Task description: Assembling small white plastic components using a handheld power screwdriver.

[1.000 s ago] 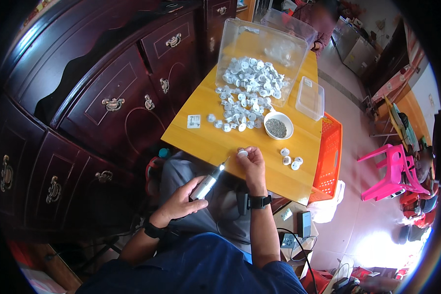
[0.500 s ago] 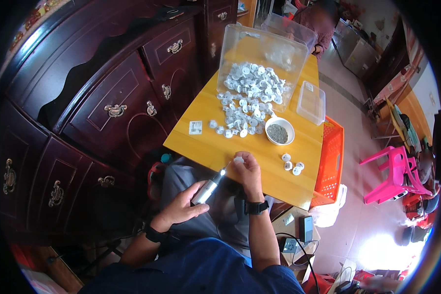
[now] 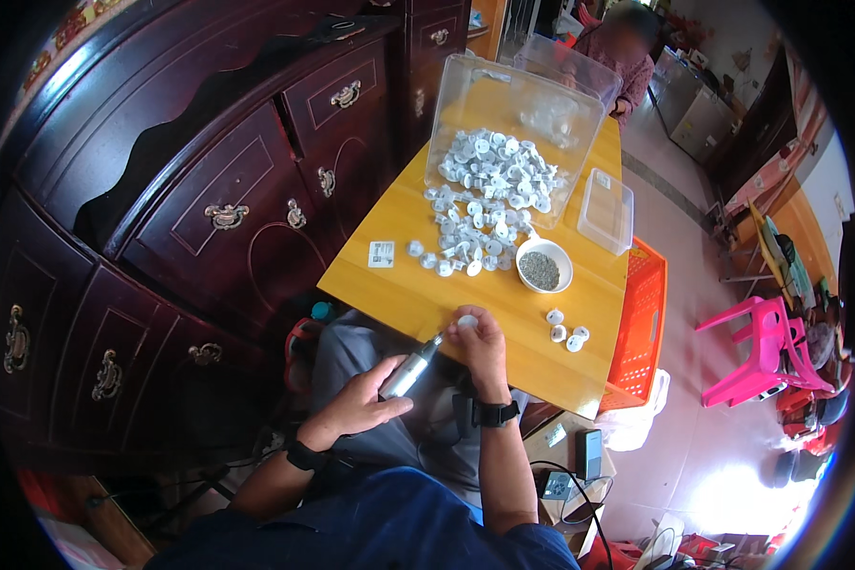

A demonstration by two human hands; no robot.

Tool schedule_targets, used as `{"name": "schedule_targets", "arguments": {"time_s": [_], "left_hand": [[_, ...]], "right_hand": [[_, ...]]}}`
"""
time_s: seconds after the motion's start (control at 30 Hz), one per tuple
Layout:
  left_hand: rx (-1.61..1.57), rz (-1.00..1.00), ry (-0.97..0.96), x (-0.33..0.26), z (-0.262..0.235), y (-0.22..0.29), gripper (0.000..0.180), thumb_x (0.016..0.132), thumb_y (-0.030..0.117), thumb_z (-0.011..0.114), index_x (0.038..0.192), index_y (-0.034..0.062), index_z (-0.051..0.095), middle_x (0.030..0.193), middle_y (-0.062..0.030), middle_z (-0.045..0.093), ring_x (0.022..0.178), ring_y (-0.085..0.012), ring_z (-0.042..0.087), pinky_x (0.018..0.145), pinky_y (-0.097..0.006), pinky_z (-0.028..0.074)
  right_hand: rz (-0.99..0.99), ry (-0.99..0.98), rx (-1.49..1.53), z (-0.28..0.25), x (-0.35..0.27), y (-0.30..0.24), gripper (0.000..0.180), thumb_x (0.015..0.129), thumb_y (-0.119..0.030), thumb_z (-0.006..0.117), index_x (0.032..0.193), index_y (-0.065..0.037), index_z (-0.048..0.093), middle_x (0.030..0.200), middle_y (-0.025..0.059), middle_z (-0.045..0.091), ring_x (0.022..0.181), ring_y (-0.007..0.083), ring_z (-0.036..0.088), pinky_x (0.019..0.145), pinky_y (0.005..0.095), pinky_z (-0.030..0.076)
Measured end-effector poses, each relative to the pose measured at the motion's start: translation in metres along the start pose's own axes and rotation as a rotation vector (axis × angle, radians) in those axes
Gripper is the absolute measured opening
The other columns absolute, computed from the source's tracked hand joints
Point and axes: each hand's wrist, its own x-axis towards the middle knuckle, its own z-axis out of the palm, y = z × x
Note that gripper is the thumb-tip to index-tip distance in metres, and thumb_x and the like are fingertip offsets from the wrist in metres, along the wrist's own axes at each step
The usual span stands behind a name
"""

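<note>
My left hand [image 3: 356, 407] is wrapped round a silver, pen-like electric screwdriver [image 3: 406, 376], whose dark tip points up and right at the table edge. Just beyond the tip, my right hand [image 3: 485, 351] pinches a small round white plastic piece [image 3: 467, 322]; the tip and the piece look slightly apart. Several similar white pieces [image 3: 568, 334] lie to the right of that hand. A large heap of white and clear pieces [image 3: 489, 180] spills from a tipped clear bin [image 3: 579, 123]. Next to the heap, a white bowl [image 3: 565, 276] holds small grey metal parts, probably screws.
The yellow table [image 3: 389, 285] carries a white label card [image 3: 381, 254] and a shallow clear box [image 3: 605, 211]. An orange crate [image 3: 634, 323] stands against its right side. Dark wooden cabinets [image 3: 209, 190] line the left. Another person [image 3: 627, 62] is at the far end. A pink stool [image 3: 758, 347] stands right.
The bright light at the screwdriver's tip no longer shows. The pinched piece has turned to present its round face, a little farther from the tip. The whole view has shifted slightly.
</note>
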Motion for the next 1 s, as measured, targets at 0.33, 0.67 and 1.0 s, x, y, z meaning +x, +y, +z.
{"name": "schedule_targets", "arguments": {"time_s": [0.33,0.67,1.0], "left_hand": [[0.032,0.089,0.0,0.007,0.007,-0.004,0.065,0.09,0.016,0.071,0.145,0.0044,0.038,0.086,0.0019,0.054,0.061,-0.0029,0.049,0.055,-0.021,0.044],[0.042,0.095,0.008,0.011,0.008,-0.009,0.063,0.091,0.018,0.071,0.144,0.0042,0.039,0.087,0.0016,0.053,0.062,-0.0035,0.049,0.055,-0.021,0.044],[0.03,0.08,-0.007,0.013,0.009,-0.006,0.064,0.091,0.019,0.07,0.144,0.0045,0.038,0.089,0.0007,0.054,0.062,-0.0038,0.05,0.056,-0.021,0.045]], "right_hand": [[0.058,-0.053,0.026,-0.002,-0.003,-0.006,0.017,0.095,0.002,0.056,0.112,-0.004,0.058,0.097,0.0037,0.065,0.082,0.0109,0.063,0.075,0.0229,0.053],[0.041,-0.047,0.007,-0.003,-0.003,-0.005,0.013,0.094,0.001,0.059,0.106,-0.004,0.061,0.099,0.0031,0.066,0.084,0.0107,0.064,0.075,0.0233,0.054],[0.028,-0.039,-0.045,-0.002,-0.004,-0.004,0.012,0.095,0.0,0.058,0.105,-0.004,0.061,0.098,0.0018,0.066,0.085,0.0099,0.063,0.077,0.023,0.054]]}}
